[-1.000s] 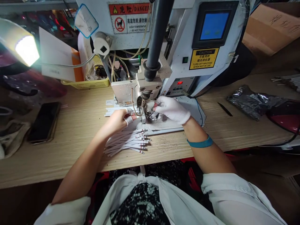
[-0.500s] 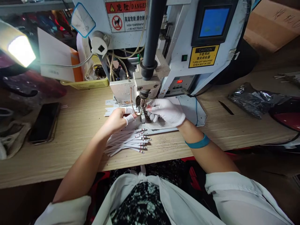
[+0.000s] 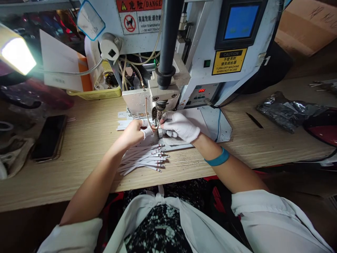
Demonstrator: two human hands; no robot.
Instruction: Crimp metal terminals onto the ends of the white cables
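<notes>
My left hand [image 3: 138, 130], with white covers on its finger ends, is closed beside the machine's metal tip [image 3: 159, 109]. My right hand [image 3: 179, 127], in a white glove with bare fingertips, pinches from the other side of that tip, close to the left fingers. Whatever lies between the fingers of either hand is too small and hidden to make out. A thin copper-coloured tube [image 3: 147, 110] curves down in front of the left fingertips. Below the hands, a pile of thin white strips [image 3: 143, 158] with small marked ends lies on the table. More white strips [image 3: 123, 124] show behind my left hand.
The machine [image 3: 200, 63] with danger labels stands behind the hands. On the left are a phone [image 3: 49, 137], a yellow basket [image 3: 105, 93] and a lit lamp [image 3: 18, 56]. To the right lie a dark pointed tool [image 3: 254, 120] and a silvery plastic bag [image 3: 286, 110].
My right hand has moved left, bringing its fingertips up against the machine tip and nearer my left hand. The left hand has barely moved. The red display digits have changed.
</notes>
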